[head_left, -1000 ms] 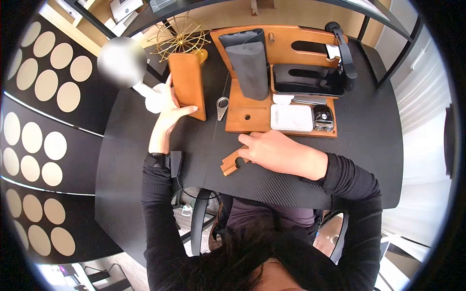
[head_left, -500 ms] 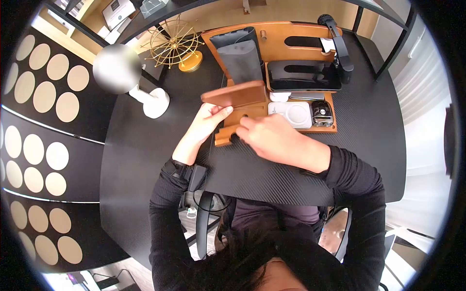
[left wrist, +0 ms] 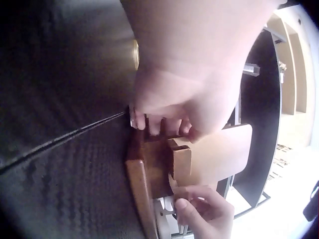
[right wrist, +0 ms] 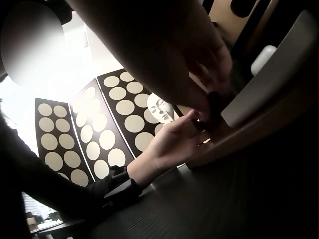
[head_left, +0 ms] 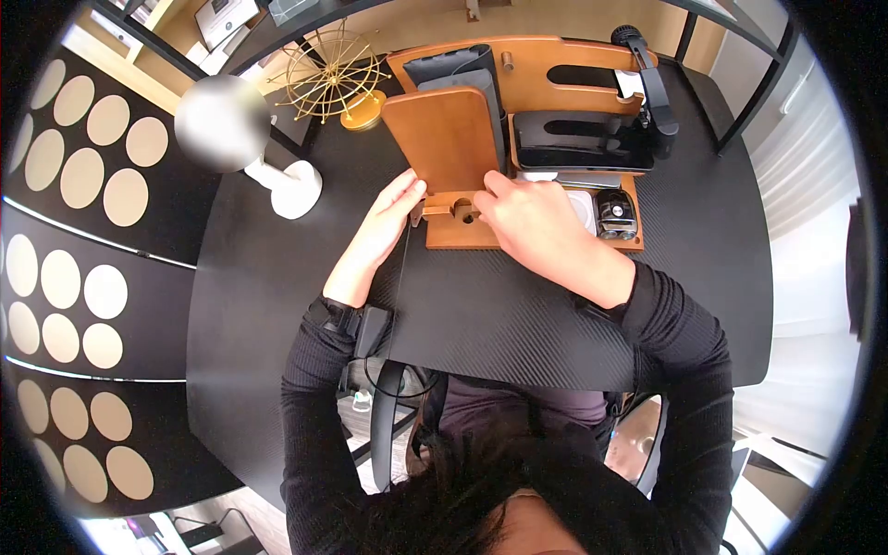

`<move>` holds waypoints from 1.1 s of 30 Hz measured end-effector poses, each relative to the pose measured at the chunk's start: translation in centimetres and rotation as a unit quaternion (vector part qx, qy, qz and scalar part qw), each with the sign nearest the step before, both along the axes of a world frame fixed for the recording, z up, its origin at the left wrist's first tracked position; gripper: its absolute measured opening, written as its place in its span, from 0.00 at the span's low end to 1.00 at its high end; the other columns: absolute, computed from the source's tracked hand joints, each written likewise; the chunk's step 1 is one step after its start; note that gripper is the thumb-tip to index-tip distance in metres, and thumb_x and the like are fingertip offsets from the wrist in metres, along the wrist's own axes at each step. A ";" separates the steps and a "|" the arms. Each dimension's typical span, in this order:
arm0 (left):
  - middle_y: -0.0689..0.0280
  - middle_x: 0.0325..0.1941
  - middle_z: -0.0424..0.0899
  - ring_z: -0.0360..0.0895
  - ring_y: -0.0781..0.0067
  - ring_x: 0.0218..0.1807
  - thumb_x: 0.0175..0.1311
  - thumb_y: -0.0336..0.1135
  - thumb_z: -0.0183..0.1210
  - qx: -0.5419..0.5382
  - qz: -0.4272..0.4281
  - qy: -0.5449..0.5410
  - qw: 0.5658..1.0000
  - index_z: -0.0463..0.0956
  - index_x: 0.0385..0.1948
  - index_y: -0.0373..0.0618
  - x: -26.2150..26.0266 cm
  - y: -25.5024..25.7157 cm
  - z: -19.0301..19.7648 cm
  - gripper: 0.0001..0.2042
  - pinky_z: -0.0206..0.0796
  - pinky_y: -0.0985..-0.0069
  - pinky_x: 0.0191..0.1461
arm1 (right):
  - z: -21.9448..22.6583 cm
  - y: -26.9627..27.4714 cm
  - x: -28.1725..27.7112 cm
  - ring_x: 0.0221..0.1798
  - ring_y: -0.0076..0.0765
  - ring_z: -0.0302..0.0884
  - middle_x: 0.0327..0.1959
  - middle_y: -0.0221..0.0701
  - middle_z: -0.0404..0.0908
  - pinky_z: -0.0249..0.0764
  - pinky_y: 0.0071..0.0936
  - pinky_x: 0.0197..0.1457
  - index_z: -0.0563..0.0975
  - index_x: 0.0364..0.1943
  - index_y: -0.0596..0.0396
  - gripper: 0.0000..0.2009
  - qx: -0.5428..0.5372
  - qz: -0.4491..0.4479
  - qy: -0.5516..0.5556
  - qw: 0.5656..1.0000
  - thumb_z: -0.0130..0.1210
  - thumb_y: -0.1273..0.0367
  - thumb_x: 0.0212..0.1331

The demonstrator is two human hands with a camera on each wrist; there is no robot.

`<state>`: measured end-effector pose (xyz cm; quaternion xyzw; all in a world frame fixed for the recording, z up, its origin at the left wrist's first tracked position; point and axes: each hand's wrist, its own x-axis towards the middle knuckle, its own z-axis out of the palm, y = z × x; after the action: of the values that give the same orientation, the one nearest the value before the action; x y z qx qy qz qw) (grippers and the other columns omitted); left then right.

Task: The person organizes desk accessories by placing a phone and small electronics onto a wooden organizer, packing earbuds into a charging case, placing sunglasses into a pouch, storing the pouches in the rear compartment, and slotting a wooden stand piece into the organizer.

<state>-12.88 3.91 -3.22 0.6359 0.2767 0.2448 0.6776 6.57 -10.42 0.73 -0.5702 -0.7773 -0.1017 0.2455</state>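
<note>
A flat wooden panel (head_left: 449, 139) with rounded top corners stands upright over the front left part of the wooden desk organizer (head_left: 462, 242). My left hand (head_left: 387, 222) holds this panel at its lower left corner, thumb toward me. In front of the panel's lower edge is a small notched wooden piece (left wrist: 182, 163), set across the organizer's base near its round hole. My right hand (head_left: 536, 217) pinches the right end of that piece between thumb and fingers. In the left wrist view, the left fingertips are partly hidden behind the panel and base.
Behind the panel stands a dark grey case (head_left: 490, 79). A black phone (head_left: 583, 141), headphones (head_left: 652, 92) and a small black device with round heads (head_left: 615, 215) occupy the organizer's right side. A white lamp (head_left: 296, 190) and a gold wire wheel ornament (head_left: 333, 79) stand at left.
My left hand brought the panel rightward from the desk's left side and turned it upright over the organizer. My right hand moved the notched piece forward from the desk to the panel's foot.
</note>
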 end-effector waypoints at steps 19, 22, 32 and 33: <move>0.73 0.35 0.73 0.72 0.83 0.38 0.53 0.16 0.61 0.144 -0.130 0.128 0.973 0.70 0.45 0.42 -4.4 3.1 3.0 0.19 0.68 0.82 0.44 | 1.3 -0.3 -0.4 0.27 0.40 0.81 0.26 0.36 0.75 0.77 0.33 0.28 0.75 0.30 0.57 0.07 0.034 0.031 0.042 0.998 0.57 0.68 0.52; 0.72 0.33 0.76 0.73 0.83 0.38 0.50 0.17 0.66 0.095 -0.155 0.056 0.982 0.73 0.43 0.41 -5.0 1.9 5.0 0.18 0.71 0.80 0.46 | 1.7 -1.1 -1.6 0.29 0.46 0.81 0.28 0.38 0.77 0.78 0.38 0.30 0.75 0.33 0.57 0.13 -0.018 0.062 0.111 0.992 0.55 0.60 0.59; 0.61 0.36 0.76 0.80 0.68 0.36 0.51 0.20 0.67 0.144 -0.113 -0.172 0.968 0.74 0.45 0.36 -1.3 -3.9 6.4 0.18 0.77 0.73 0.40 | 3.3 -0.6 0.0 0.34 0.56 0.79 0.26 0.44 0.79 0.74 0.50 0.36 0.74 0.31 0.57 0.16 -0.219 0.179 0.269 0.920 0.45 0.59 0.69; 0.61 0.36 0.76 0.80 0.68 0.36 0.51 0.20 0.67 0.146 -0.115 -0.174 0.967 0.74 0.45 0.36 -1.6 -3.5 6.5 0.18 0.77 0.73 0.40 | 3.7 -0.4 0.4 0.34 0.56 0.79 0.26 0.43 0.79 0.74 0.50 0.37 0.73 0.30 0.57 0.15 -0.183 0.174 0.287 0.924 0.45 0.60 0.68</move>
<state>-14.47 0.43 3.25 0.7028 0.0410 0.3098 0.6391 6.97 -10.86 4.42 -0.4655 -0.7657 0.2549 0.3633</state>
